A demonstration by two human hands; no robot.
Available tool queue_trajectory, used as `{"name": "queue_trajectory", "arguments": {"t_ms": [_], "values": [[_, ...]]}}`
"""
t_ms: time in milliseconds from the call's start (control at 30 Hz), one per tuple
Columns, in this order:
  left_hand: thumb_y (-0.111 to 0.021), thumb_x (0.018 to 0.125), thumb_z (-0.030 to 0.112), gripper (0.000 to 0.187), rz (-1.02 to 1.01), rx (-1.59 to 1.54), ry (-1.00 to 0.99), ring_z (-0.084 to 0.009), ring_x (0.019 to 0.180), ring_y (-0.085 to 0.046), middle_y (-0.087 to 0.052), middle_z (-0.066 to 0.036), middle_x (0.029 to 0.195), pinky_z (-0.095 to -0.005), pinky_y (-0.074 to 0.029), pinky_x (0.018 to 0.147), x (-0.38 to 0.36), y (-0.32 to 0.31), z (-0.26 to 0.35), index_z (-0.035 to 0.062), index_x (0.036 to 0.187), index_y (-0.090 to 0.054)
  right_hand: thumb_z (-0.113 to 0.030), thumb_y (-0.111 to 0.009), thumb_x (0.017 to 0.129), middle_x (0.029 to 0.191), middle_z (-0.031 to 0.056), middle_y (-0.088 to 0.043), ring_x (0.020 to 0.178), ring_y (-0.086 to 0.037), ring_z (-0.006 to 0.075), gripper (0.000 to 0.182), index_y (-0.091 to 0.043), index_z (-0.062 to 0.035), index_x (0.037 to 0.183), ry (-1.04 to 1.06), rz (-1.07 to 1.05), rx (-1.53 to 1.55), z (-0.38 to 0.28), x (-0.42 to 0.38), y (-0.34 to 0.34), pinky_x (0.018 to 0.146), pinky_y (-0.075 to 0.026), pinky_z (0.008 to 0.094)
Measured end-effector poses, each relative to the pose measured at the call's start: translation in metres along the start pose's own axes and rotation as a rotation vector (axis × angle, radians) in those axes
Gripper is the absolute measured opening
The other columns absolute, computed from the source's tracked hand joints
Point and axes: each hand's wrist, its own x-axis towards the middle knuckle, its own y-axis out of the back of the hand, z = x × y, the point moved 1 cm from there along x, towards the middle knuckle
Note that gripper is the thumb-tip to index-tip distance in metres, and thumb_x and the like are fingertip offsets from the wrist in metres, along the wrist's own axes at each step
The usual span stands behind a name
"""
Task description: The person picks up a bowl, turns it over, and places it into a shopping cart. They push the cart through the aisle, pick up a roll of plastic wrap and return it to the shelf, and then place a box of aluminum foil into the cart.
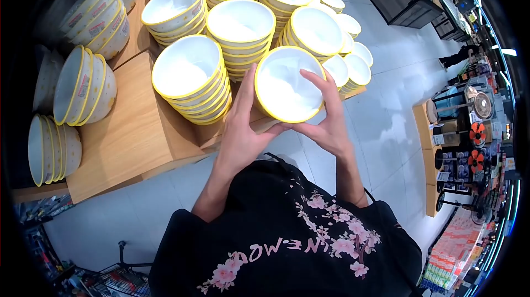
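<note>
Between my two hands is a white bowl with a yellow rim (288,87), its open side facing up. My left hand (245,125) is wrapped round the bowl's left side. On the right side my right hand (328,117) grips it, one finger over the rim. Both thumbs meet near the bowl's lower edge. Stacks of the same yellow-rimmed bowls (190,67) stand just left of and beyond my hands. The held bowl's underside is hidden.
A wooden display table (121,125) extends left, with tilted bowl stacks (85,87) along its far left. Grey floor tiles (381,109) lie to the right. Farther right is a wooden shelf unit (430,159) with fans. A wire cart (118,280) is at lower left.
</note>
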Motion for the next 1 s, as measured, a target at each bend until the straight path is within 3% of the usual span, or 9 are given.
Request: {"name": "queue_trajectory", "arguments": {"t_ms": [67, 133, 167, 233, 433, 633, 867, 933, 1000], "values": [[-0.088, 0.069, 0.017, 0.108, 0.017, -0.084, -0.020, -0.0353, 0.139, -0.039, -0.039, -0.021, 0.150, -0.0431, -0.036, 0.111, 0.001, 0.002, 0.010, 0.0047, 0.154, -0.022, -0.023, -0.091, 0.060, 0.134, 0.0201, -0.050, 0.128, -0.047, 0.0355, 0.076, -0.059, -0.0095, 0.128, 0.030, 0.002, 0.044, -0.004, 0.004, 0.005, 0.107, -0.039, 0.0442], [-0.088, 0.068, 0.017, 0.108, 0.046, -0.164, -0.036, -0.0352, 0.140, -0.038, -0.037, -0.021, 0.151, -0.0429, -0.036, 0.112, 0.001, 0.005, 0.014, 0.0046, 0.153, -0.023, -0.025, -0.092, 0.059, 0.130, 0.0184, -0.052, 0.124, -0.050, 0.0331, 0.056, -0.069, -0.0084, 0.106, 0.113, -0.047, 0.071, -0.004, 0.008, 0.008, 0.104, -0.041, 0.0413], [-0.088, 0.068, 0.017, 0.108, 0.066, -0.142, -0.096, -0.0352, 0.140, -0.037, -0.036, -0.020, 0.152, -0.0431, -0.035, 0.112, 0.000, 0.008, 0.015, 0.0045, 0.153, -0.024, -0.025, -0.092, 0.059, 0.130, 0.0184, -0.052, 0.124, -0.050, 0.0331, 0.056, -0.069, -0.0084, 0.106, 0.126, -0.060, 0.071, -0.004, 0.009, 0.006, 0.104, -0.041, 0.0413], [-0.089, 0.066, 0.017, 0.106, 0.108, -0.120, -0.204, -0.0357, 0.142, -0.034, -0.033, -0.020, 0.153, -0.0441, -0.033, 0.113, -0.001, 0.013, 0.016, 0.0039, 0.152, -0.028, -0.027, -0.092, 0.060, 0.130, 0.0172, -0.053, 0.122, -0.051, 0.0306, 0.043, -0.070, -0.0062, 0.090, 0.014, -0.115, 0.330, -0.002, 0.010, 0.000, 0.101, -0.041, 0.0392], [-0.090, 0.065, 0.019, 0.106, 0.138, -0.088, -0.294, -0.0361, 0.139, -0.038, -0.036, -0.020, 0.151, -0.0437, -0.034, 0.112, 0.002, 0.029, 0.022, 0.0037, 0.151, -0.031, -0.028, -0.091, 0.064, 0.134, 0.0171, -0.052, 0.124, -0.051, 0.0281, 0.039, -0.069, -0.0044, 0.087, -0.055, -0.105, 0.590, 0.002, 0.009, -0.020, 0.103, -0.039, 0.0384], [-0.089, 0.067, 0.021, 0.103, 0.070, -0.219, -0.195, -0.0331, 0.140, -0.037, -0.035, -0.018, 0.153, -0.0422, -0.035, 0.111, 0.016, 0.021, 0.010, 0.0074, 0.151, -0.032, -0.021, -0.089, 0.068, 0.134, 0.0165, -0.053, 0.122, -0.052, 0.0274, 0.033, -0.068, -0.0037, 0.085, -0.029, -0.018, 0.537, 0.015, 0.010, -0.019, 0.103, -0.040, 0.0373], [-0.089, 0.065, 0.025, 0.104, -0.024, -0.213, -0.250, -0.0339, 0.139, -0.038, -0.037, -0.018, 0.151, -0.0426, -0.036, 0.111, 0.053, 0.006, 0.006, 0.0156, 0.152, -0.034, -0.010, -0.088, 0.066, 0.132, 0.0149, -0.053, 0.119, -0.054, 0.0245, 0.029, -0.066, -0.0025, 0.084, -0.007, 0.154, 0.350, 0.016, 0.017, 0.006, 0.099, -0.042, 0.0349], [-0.089, 0.065, 0.027, 0.103, 0.000, -0.080, -0.305, -0.0318, 0.124, -0.048, -0.047, -0.017, 0.135, -0.0415, -0.042, 0.103, 0.061, 0.004, 0.012, 0.0187, 0.152, -0.036, -0.010, -0.088, 0.065, 0.131, 0.0153, -0.053, 0.118, -0.055, 0.0244, 0.029, -0.067, -0.0025, 0.083, 0.001, 0.184, 0.305, 0.011, 0.020, 0.015, 0.098, -0.044, 0.0349], [-0.088, 0.065, 0.029, 0.102, 0.016, 0.049, -0.304, -0.0294, 0.115, -0.050, -0.048, -0.015, 0.126, -0.0408, -0.043, 0.097, 0.061, 0.003, 0.016, 0.0198, 0.152, -0.037, -0.012, -0.090, 0.063, 0.130, 0.0162, -0.054, 0.118, -0.055, 0.0264, 0.030, -0.068, -0.0033, 0.082, 0.038, 0.228, 0.163, 0.007, 0.022, 0.022, 0.097, -0.045, 0.0363]]}}
